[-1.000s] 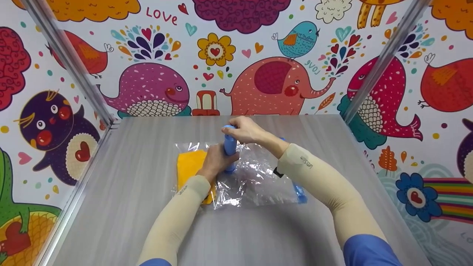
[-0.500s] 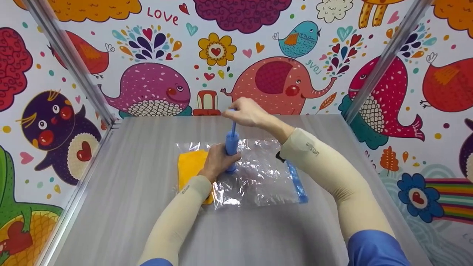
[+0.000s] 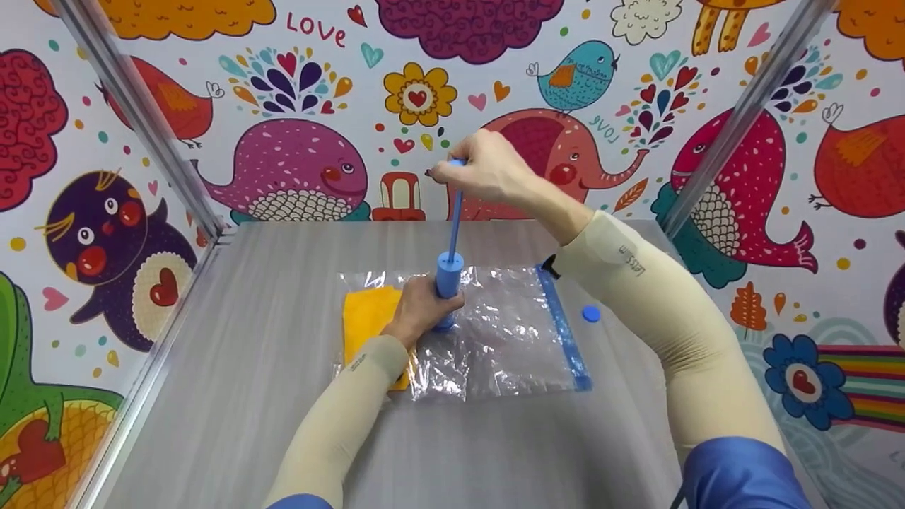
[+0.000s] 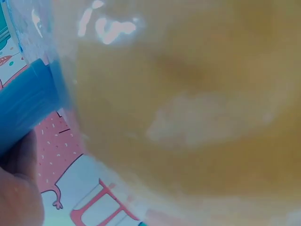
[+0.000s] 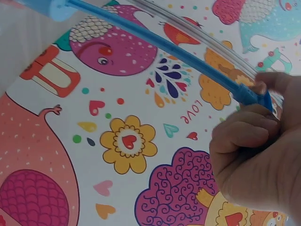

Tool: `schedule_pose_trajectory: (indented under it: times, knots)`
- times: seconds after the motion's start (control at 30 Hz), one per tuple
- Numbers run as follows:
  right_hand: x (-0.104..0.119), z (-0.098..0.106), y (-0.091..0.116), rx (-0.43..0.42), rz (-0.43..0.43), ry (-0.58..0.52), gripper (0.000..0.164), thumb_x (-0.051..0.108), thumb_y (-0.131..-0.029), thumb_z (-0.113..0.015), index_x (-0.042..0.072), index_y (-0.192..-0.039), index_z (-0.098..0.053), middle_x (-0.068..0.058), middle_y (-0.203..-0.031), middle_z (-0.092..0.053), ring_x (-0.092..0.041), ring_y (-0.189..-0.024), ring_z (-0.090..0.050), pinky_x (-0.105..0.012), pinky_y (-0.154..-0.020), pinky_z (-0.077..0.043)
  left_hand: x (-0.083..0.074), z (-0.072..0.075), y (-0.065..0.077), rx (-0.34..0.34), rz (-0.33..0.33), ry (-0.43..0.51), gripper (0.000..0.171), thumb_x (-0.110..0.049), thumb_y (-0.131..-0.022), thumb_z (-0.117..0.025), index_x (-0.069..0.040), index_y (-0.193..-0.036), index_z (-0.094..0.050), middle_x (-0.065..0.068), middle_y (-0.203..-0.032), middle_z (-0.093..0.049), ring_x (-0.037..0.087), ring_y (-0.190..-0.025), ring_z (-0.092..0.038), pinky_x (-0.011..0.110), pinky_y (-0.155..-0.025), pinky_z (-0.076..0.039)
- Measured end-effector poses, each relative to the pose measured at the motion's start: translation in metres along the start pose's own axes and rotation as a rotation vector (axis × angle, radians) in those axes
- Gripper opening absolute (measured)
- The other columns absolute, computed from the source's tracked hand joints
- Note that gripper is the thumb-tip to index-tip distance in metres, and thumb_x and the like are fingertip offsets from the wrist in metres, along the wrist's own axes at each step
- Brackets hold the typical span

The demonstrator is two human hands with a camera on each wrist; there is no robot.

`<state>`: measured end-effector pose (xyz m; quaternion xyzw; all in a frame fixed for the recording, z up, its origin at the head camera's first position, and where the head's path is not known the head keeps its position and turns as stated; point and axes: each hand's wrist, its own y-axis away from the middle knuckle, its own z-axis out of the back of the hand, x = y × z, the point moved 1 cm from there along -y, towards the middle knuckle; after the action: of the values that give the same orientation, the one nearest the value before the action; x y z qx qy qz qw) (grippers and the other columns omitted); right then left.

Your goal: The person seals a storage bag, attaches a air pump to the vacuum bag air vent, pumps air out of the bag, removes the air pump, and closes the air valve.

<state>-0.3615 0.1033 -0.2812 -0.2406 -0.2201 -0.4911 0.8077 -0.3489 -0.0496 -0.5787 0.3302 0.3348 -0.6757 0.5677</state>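
A blue hand pump (image 3: pixel 449 276) stands upright on a clear plastic storage bag (image 3: pixel 502 353) that lies flat on the table. My left hand (image 3: pixel 423 309) grips the pump's barrel low down, near the bag. High above it, my right hand (image 3: pixel 488 166) holds the pump's handle, with the thin rod drawn far out of the barrel. The right wrist view shows the fingers curled round the handle at the end of the rod (image 5: pixel 164 47). Inside the bag's left part is a folded yellow cloth (image 3: pixel 368 318), partly hidden by my left hand and forearm.
A blue seal strip (image 3: pixel 565 332) runs along the bag's right edge. Just right of it, a small round blue cap (image 3: pixel 591 313) lies on the grey table (image 3: pixel 212 367). Walls with cartoon prints and metal corner posts (image 3: pixel 145 113) enclose the table at the back and sides.
My right hand has risen with the handle, pulling the rod from fully in to far out. The left hand stays on the barrel. The blue cap has come into sight from behind the right arm.
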Motion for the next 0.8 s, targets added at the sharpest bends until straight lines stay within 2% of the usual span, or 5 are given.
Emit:
schedule_pose_trajectory:
  times: [0.13,0.33,0.57,0.7,0.8]
  knots:
    - [0.002,0.004,0.001,-0.009,-0.008,0.02,0.051,0.041,-0.104,-0.068,0.018,-0.061,-0.053,0.009,-0.054,-0.038,-0.012,-0.053,-0.035,-0.026,-0.05,-0.026,-0.001,0.0,0.0,0.012,-0.003,0.024,0.028,-0.039,-0.093,-0.084,-0.012,-0.098,-0.076,0.005,-0.091,-0.083,0.024,-0.076,-0.073,0.048,-0.088,-0.071]
    - [0.003,-0.002,0.001,-0.037,0.012,0.035,0.056,0.04,-0.111,-0.06,0.019,-0.06,-0.052,0.006,-0.056,-0.039,-0.013,-0.054,-0.037,-0.026,-0.05,-0.027,-0.002,0.0,-0.001,0.006,-0.016,-0.013,0.031,-0.038,-0.093,-0.085,-0.01,-0.103,-0.076,0.008,-0.095,-0.085,0.024,-0.078,-0.075,0.049,-0.09,-0.071]
    - [0.002,-0.01,0.001,-0.077,0.072,0.061,0.05,0.035,-0.111,-0.059,0.014,-0.066,-0.064,0.005,-0.059,-0.044,-0.014,-0.056,-0.041,-0.025,-0.051,-0.03,0.0,0.0,0.0,0.007,-0.009,-0.006,0.031,-0.038,-0.094,-0.085,-0.01,-0.104,-0.077,0.008,-0.097,-0.086,0.023,-0.078,-0.075,0.049,-0.09,-0.071]
    - [0.002,-0.012,0.001,-0.089,0.095,0.083,0.049,0.033,-0.109,-0.058,0.011,-0.068,-0.07,0.005,-0.058,-0.043,-0.014,-0.055,-0.039,-0.024,-0.049,-0.028,0.0,-0.001,0.0,-0.015,-0.049,-0.044,0.031,-0.038,-0.092,-0.085,-0.008,-0.099,-0.077,0.009,-0.094,-0.086,0.022,-0.075,-0.074,0.048,-0.084,-0.071]
    - [0.001,-0.013,0.001,-0.09,0.1,0.095,0.049,0.032,-0.109,-0.057,0.014,-0.065,-0.068,0.005,-0.057,-0.042,-0.015,-0.053,-0.037,-0.024,-0.048,-0.027,0.0,0.0,0.0,-0.021,-0.066,-0.062,0.032,-0.037,-0.091,-0.085,-0.007,-0.1,-0.078,0.012,-0.095,-0.086,0.023,-0.075,-0.075,0.049,-0.084,-0.071]
